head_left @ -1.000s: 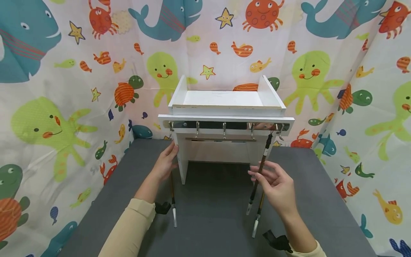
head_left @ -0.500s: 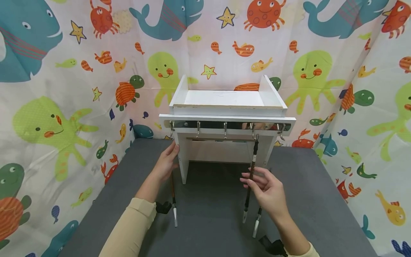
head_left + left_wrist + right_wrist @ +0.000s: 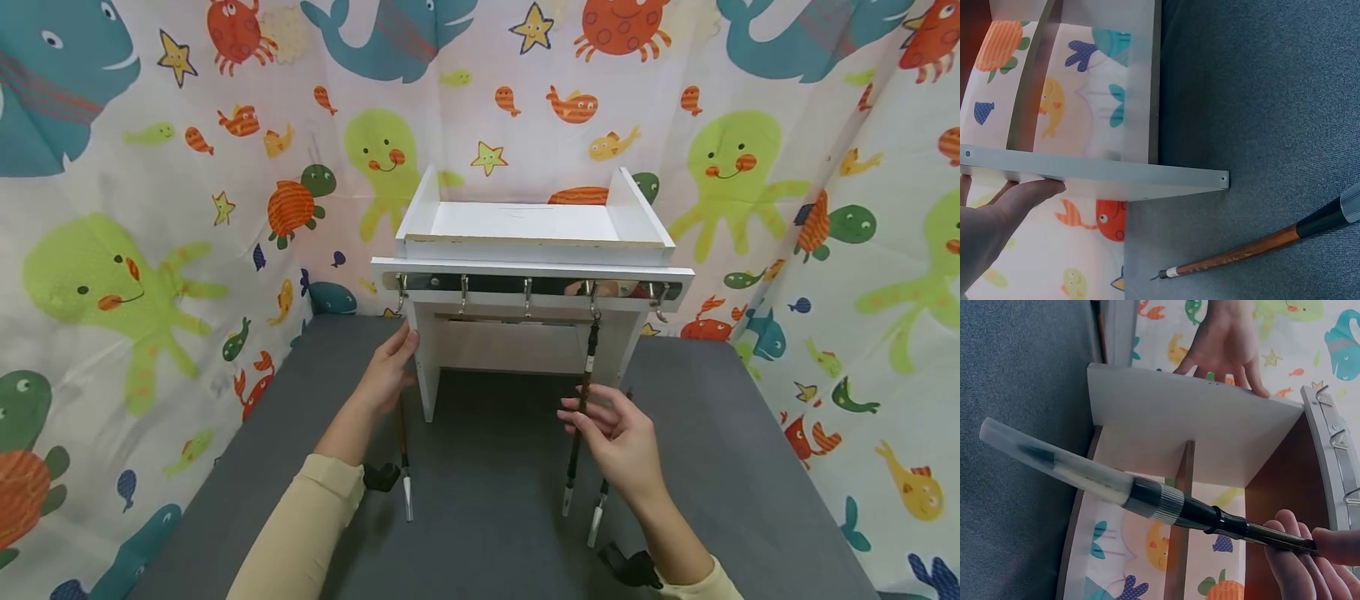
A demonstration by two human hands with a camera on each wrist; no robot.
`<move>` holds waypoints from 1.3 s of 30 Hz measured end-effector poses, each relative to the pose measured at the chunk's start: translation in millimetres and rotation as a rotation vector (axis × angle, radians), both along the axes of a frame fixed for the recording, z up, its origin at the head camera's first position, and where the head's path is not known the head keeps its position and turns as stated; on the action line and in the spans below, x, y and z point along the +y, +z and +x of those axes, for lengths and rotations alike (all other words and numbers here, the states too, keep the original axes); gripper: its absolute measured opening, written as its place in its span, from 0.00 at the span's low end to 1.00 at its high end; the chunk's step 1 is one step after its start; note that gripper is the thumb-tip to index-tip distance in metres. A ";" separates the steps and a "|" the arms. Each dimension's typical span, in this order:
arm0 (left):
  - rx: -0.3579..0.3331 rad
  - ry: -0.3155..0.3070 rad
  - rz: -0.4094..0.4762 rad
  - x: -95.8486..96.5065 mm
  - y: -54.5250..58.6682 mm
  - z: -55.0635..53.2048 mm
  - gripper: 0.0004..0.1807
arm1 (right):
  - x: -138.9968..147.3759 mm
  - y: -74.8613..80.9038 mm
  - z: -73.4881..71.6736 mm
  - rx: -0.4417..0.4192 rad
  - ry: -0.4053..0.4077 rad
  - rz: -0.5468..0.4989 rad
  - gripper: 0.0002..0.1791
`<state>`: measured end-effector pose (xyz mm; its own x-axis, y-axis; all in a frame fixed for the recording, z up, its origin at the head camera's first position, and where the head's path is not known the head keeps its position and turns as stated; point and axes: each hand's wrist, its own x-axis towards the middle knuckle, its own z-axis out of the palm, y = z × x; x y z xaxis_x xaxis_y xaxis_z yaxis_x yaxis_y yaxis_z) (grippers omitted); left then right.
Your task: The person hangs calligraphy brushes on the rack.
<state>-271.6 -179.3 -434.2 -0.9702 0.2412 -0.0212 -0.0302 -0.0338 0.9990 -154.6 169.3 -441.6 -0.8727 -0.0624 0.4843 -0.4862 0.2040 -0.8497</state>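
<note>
My right hand (image 3: 618, 442) pinches the dark handle of a calligraphy brush (image 3: 587, 358) between thumb and fingers. The brush hangs nearly upright, and its clear-capped tip (image 3: 1060, 465) points down. Its top loop is at the lower end of the fourth hook (image 3: 593, 293) from the left; whether the loop is over it I cannot tell. The hook strip belongs to a small white shelf (image 3: 532, 256). At the left, my left hand (image 3: 385, 371) touches the shelf's side panel (image 3: 1116, 178) with fairly straight fingers.
One capped brush (image 3: 1235, 250) lies on the grey table (image 3: 480, 533) left of the shelf. Another capped brush (image 3: 597, 517) lies partly behind my right hand. Curtains (image 3: 247, 167) printed with sea animals enclose the table's back and sides.
My right hand has moved left with the brush, from near the last hook to the fourth one. The brush top has risen to that hook. My left hand stays on the panel.
</note>
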 end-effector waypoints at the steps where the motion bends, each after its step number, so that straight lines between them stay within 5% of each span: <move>1: -0.003 -0.002 0.002 -0.3 1.0 -0.2 0.37 | -0.2 -0.2 -0.6 -0.002 -0.005 0.001 0.20; 13: -0.011 0.010 -0.005 -0.1 1.4 -1.6 0.37 | -3.0 -1.5 -9.3 -0.032 -0.032 0.012 0.19; 25: 0.019 0.036 -0.019 -3.3 -25.7 -18.2 0.39 | -6.8 -13.9 -20.7 -0.037 -0.043 -0.010 0.18; 39: 0.043 0.046 -0.021 -3.0 -25.9 -16.4 0.41 | -10.1 -22.9 -31.1 -0.010 -0.149 0.085 0.18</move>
<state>-287.9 -182.4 -460.1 -0.9803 0.1967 0.0158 0.0134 -0.0135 0.9998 -185.7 159.1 -464.5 -0.8800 0.0276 0.4742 -0.4369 0.3449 -0.8308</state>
